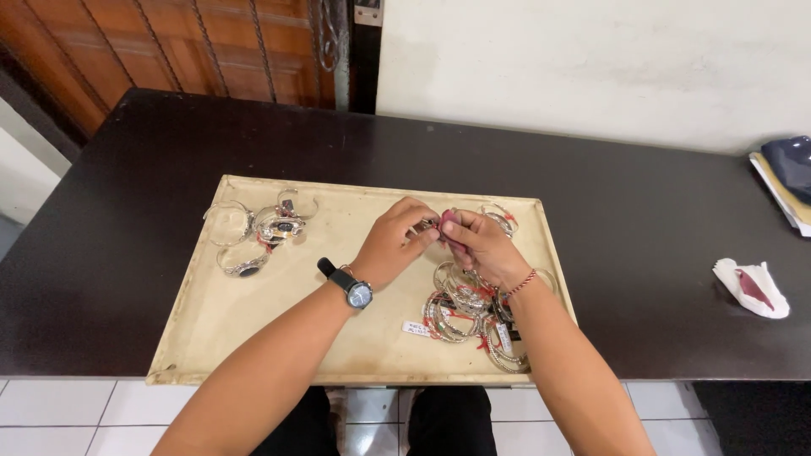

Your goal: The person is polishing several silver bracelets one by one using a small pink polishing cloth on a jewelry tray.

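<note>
The fingers (420, 230) of the left hand (393, 245) pinch a small silver bangle (427, 225), while the right hand (483, 245) presses a small pink cloth (448, 219) against it with clenched fingers; both hands meet above the far middle of a shallow cream tray (211, 325). The left wrist carries one dark wristwatch (355, 291), the right wrist one red-and-white thread bracelet (522, 283). Under and beside the right forearm, at the tray's near right corner, lies a tangled heap of silver bangles (465, 317) with red ties, too many and too overlapped to count, with two or so small white tags, one white tag (416, 328) just left of the heap. At the tray's far left corner sits a second group of bangles (258, 228), about five, loosely spread. One more bangle (498, 218) lies near the far right edge. The middle and near left of the tray are bare. The tray's near edge lines up with the near edge of the dark bench (659, 253). On the bench's right side lies one crumpled white tissue (752, 289) with a dark red piece on it, and at the right edge a stack of papers (786, 186) under a dark blue object.
</note>
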